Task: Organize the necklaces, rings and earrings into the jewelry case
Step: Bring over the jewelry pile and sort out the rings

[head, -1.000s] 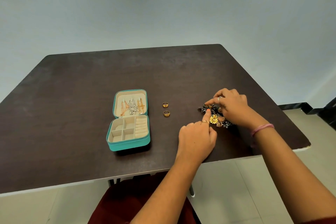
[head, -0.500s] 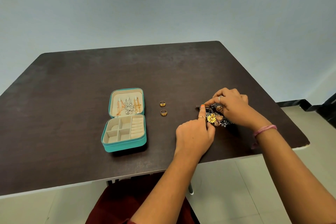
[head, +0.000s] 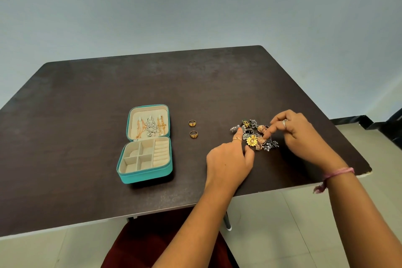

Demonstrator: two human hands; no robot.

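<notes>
Head view, wide-angle, looking down at a dark brown table.

1. Jewelry case: teal, lid open and laid back, left of centre on the table. Lid panel holds the necklaces, gold and silver chains hanging side by side. Base compartments w/ cream lining show nothing inside. Position on the table unchanged vs. 0.5 s ago.

2. Rings: two gold rings on the bare tabletop, just right of the case, apart from each other; far ring, near ring. Neither touched; same spots as before.

3. Earrings: mixed pile, gold and silver-tone, right of the rings, betw. both hands. Pile looks more spread than 0.5 s ago, w/ more pieces exposed at the far side.

4. Left hand: index finger extended, tip on the left edge of the pile; other fingers curled under. Grip narrow, nothing held. Same pose as earlier.

5. Right hand: earlier it covered the pile's right side w/ fingers bunched; now drawn back to the right, index fingertip pressing down into the pile centre. Fingers loosely curled, no item pinched that can be seen. Pink thread band on the wrist.
</notes>
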